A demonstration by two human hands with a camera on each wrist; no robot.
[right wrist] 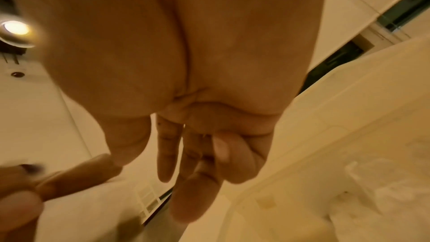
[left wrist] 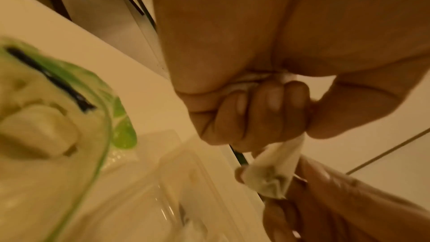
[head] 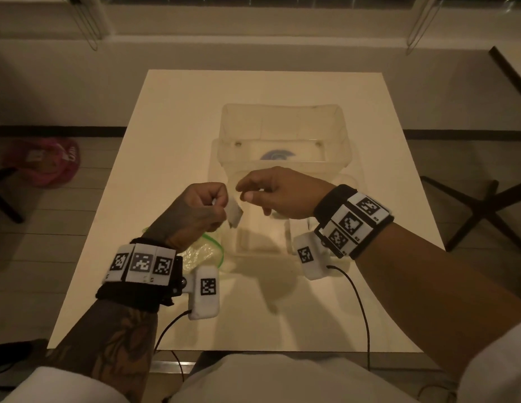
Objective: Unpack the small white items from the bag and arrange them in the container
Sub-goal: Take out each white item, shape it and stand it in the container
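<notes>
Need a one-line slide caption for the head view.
Left hand pinches a small white item above the clear container; right hand reaches toward it.

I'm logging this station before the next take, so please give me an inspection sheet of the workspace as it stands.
Surface: white table, square top, dim warm light.
Job's things: clear plastic container mid-table, lid open; zip bag with green seal lies near the left wrist, white items still inside in the left wrist view; one small white item held above the container.
Clutter: nothing seen on the table.
Hands: left hand pinches the small white item; right hand close beside it, fingers partly curled, contact with the item unclear.
Cables: black cable runs from each wrist camera toward the person.
Surroundings: pink bag on the floor at left; dark table legs at right.
</notes>
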